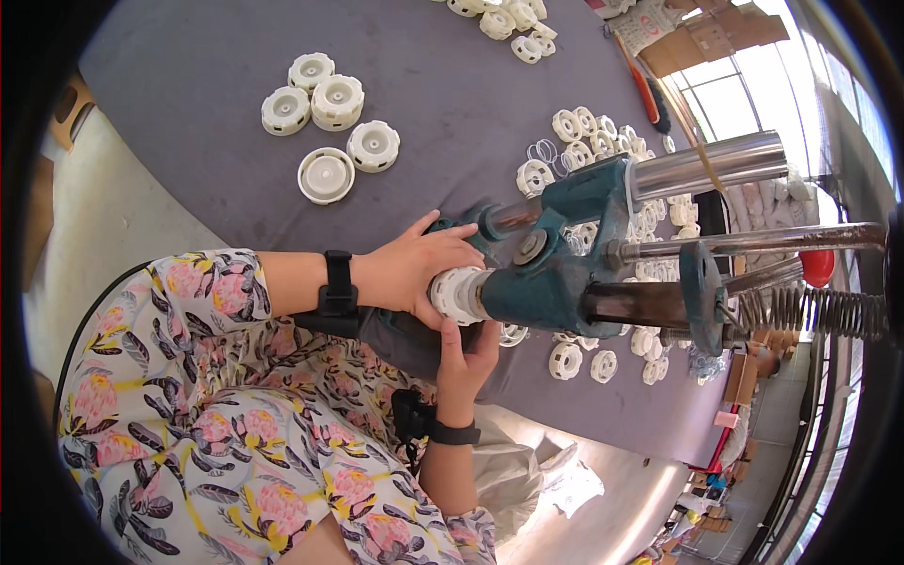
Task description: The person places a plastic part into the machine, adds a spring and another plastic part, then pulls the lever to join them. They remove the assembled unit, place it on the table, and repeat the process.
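Observation:
A white round plastic part (pixel 458 294) with a notched rim sits at the working end of a green hand press (pixel 537 297). My left hand (pixel 424 268) lies over the near side of the part, its thumb along the rim and its fingers reaching toward the press. From the other side my right hand (pixel 468 356) grips the part's edge, thumb against the rim, with some fingertips hidden. Several finished-looking white round parts (pixel 337 102) lie on the grey tabletop beyond my left hand.
Many white ring-shaped parts (pixel 565 361) and thin wire rings (pixel 542 151) are spread behind the press on the grey table (pixel 217 113). The press has a steel column (pixel 706 165), a spring (pixel 815 314) and a red knob (pixel 816 267). A brush (pixel 650 94) lies at the far edge.

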Demonstrator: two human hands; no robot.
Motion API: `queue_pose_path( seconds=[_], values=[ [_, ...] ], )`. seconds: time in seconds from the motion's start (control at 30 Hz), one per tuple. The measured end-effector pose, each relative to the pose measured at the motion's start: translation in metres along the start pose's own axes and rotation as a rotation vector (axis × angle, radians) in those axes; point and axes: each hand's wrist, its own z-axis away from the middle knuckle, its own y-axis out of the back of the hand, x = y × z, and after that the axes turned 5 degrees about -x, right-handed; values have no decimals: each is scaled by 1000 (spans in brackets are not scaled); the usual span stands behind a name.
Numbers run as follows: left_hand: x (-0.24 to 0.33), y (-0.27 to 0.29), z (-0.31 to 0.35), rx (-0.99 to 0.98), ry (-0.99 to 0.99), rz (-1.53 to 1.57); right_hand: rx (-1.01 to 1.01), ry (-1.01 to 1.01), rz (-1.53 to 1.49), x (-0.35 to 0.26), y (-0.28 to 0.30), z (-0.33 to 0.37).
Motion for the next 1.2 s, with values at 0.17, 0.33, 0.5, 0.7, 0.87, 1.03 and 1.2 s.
queue_pose_path(
  seconds=[0.17, 0.33, 0.5, 0.7, 0.87, 1.03, 1.2],
  values=[
    [-3, 3, -3, -24, -7, 28, 9, 22, 44, -6, -4, -1],
    [-11, 13, -8, -133, -68, -9, 122, 49, 153, -6, -18, 8],
    [-9, 18, -8, -151, -140, 16, 110, 95, 164, -24, -18, 3],
    [-6, 7, -5, -45, -130, -9, 89, 86, 294, -29, -9, -8],
    [7, -6, 3, 120, -41, 41, 82, 57, 270, -26, -11, -10],
    [2, 2, -1, 4, -30, 138, 103, 72, 127, -8, -4, -2],
    [-5, 22, -9, -122, -148, 13, 141, 75, 417, -25, -5, 3]
  ],
)
